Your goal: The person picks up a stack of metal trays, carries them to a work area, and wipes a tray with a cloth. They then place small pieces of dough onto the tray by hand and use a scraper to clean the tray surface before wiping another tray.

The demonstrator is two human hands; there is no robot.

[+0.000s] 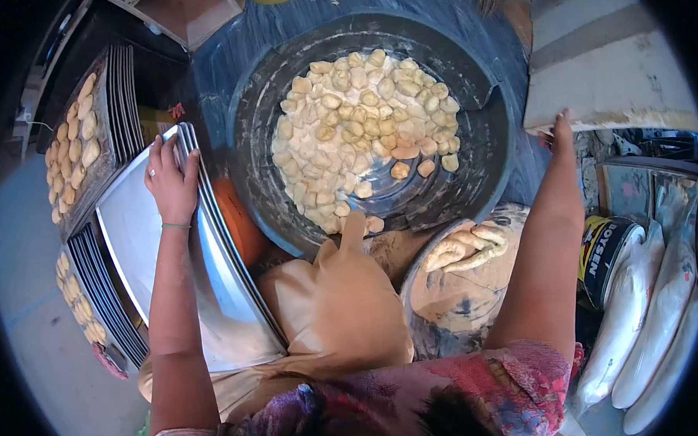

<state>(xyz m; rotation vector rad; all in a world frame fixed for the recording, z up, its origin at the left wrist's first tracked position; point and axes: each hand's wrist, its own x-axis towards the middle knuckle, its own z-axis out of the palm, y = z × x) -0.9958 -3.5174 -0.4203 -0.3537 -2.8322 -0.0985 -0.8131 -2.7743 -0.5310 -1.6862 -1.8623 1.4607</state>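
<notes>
Your left hand (pixel 171 177) is on the top end of some shiny metal trays (pixel 130 226). Your fingers are a bit spread and your thumb sticks out to the side. I can't tell if you are gripping the trays or just touching them. A thin green band (pixel 176 226) goes around your wrist.

Your right hand (pixel 561 133) is up at the low edge of a big pale board (pixel 615 81). Some of your fingers are hidden, so I can't tell how far open that hand is or if it has hold of the board.

The shiny trays lean beside your left leg, next to an orange thing (pixel 230 221). Just past them, on the left, is a stack of dark trays with round, flat dough cakes (pixel 75 139) on top.

Between your arms sits a big black tub (pixel 254 130). Lots of little dough lumps (pixel 368 119) lie in it, with white powder on them. Near your right arm is a round board (pixel 469 299) with a bent dough rope (pixel 478 249) on it. Farther right, a BOYSEN tin (pixel 605 258) stands by long plastic bags (pixel 622 327) of something white.
</notes>
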